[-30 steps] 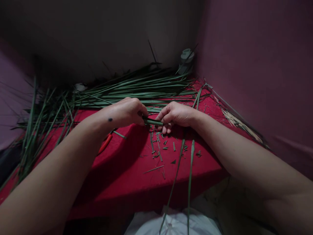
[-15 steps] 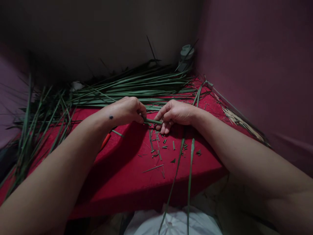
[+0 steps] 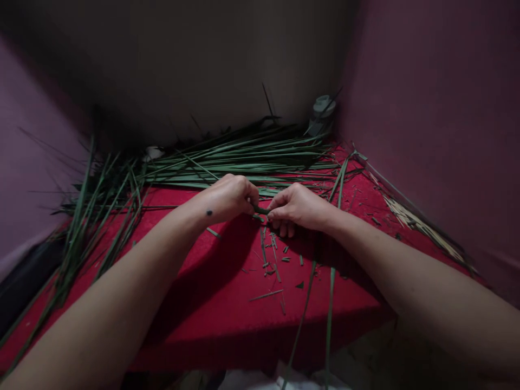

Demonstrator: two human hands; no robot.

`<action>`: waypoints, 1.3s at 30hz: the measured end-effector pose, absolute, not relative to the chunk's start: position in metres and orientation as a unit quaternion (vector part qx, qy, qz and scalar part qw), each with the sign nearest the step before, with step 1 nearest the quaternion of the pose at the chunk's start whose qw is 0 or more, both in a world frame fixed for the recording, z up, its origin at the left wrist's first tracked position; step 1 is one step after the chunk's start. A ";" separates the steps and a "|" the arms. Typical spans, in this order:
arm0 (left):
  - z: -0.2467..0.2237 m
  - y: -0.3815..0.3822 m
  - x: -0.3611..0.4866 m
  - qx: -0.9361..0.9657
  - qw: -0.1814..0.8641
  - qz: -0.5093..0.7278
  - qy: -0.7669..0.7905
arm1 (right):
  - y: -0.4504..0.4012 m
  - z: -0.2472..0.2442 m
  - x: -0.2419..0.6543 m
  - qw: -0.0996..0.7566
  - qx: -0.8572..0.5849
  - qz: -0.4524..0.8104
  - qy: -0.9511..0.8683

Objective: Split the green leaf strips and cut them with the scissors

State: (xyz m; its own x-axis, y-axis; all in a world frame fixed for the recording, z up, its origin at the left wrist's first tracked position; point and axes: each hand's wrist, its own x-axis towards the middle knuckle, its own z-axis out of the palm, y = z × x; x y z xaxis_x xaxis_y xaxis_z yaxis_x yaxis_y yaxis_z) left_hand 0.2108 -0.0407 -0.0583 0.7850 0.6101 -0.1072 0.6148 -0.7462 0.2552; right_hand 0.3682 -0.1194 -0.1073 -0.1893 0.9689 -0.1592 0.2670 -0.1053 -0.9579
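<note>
Green, narrow and short, the leaf strip (image 3: 260, 209) sits between your two hands above the middle of the red cloth (image 3: 227, 303) that covers the table. Your left hand (image 3: 231, 197) is curled into a loose fist, thumb and fingertips pinched on the strip's left end. Your right hand (image 3: 298, 208) meets it almost knuckle to knuckle, its thumb and forefinger closed on the other end while the remaining fingers fold down toward the cloth. Only a small dark piece of the strip shows in the gap between them.

Just below your hands, small leaf cuttings (image 3: 276, 260) lie scattered on the cloth, and two long blades (image 3: 320, 309) run from under your right wrist off the near edge. A pile of long green leaves (image 3: 244, 157) lies across the far side, with more fanned out at your left (image 3: 97, 216). A pale container (image 3: 323, 114) stands in the far corner; no writing on it is readable in this dim light.
</note>
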 end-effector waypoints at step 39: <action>-0.079 -0.068 0.202 0.513 0.637 0.475 0.326 | -0.135 -0.104 0.347 0.540 -0.455 0.622 -0.338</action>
